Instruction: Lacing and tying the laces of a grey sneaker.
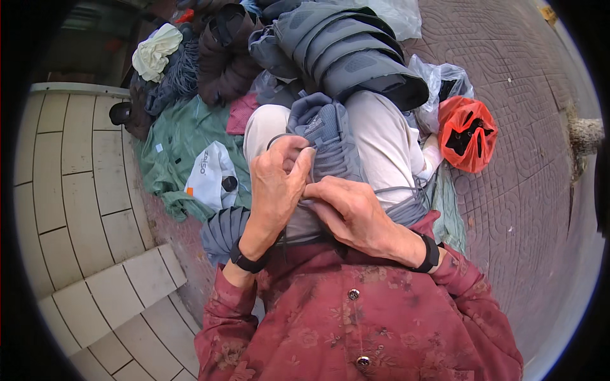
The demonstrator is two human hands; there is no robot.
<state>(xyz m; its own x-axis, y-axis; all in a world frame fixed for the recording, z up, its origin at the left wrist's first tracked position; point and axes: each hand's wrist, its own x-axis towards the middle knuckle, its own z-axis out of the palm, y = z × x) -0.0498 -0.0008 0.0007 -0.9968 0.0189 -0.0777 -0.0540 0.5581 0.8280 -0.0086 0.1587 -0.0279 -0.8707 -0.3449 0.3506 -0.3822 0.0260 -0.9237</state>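
Observation:
A grey shoe upper (326, 136) lies across my lap between my knees, its laced opening facing away from me. My left hand (276, 184) is closed at its left side, thumb and fingers pinched together. A thin dark lace (274, 139) loops out by those fingers. My right hand (356, 213) is closed too, its thumb and index finger pinched near the front of the upper, close to my left fingertips. What the right fingers hold is too small to make out. More grey uppers lie by my thighs, a nested stack (225, 230) at left and another (410, 208) at right.
Ahead is a long nested row of grey uppers (346, 47) beside dark brown ones (225, 57). Green sheeting (181, 143) bears a white bag (216, 174) at left. A red plastic bag (473, 149) with black contents sits on the paving at right. Tiled steps (76, 184) rise at left.

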